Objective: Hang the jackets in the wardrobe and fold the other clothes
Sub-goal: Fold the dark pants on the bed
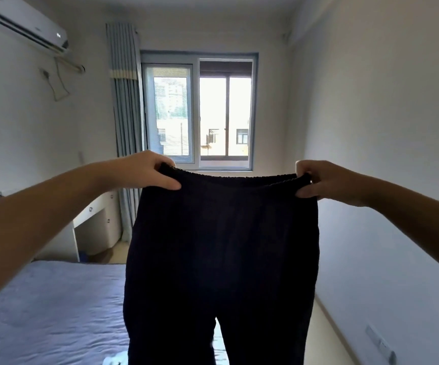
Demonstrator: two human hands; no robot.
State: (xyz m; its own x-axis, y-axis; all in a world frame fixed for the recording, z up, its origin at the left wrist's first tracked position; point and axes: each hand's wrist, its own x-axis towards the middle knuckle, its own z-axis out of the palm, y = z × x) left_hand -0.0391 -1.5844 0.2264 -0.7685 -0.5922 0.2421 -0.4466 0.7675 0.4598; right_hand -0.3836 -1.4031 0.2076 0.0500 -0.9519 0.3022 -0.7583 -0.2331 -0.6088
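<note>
Bedroom: above the bed [55, 299] we are holding dark trousers [221, 246], left grip [144, 171] and right grip [326, 181] pinching the waistband [239, 177] so legs hang straight for folding.

Bright backlight from window [199, 111], dim foreground, wide-angle bending at edges

dark trousers [221, 246], held up, legs hanging
</note>
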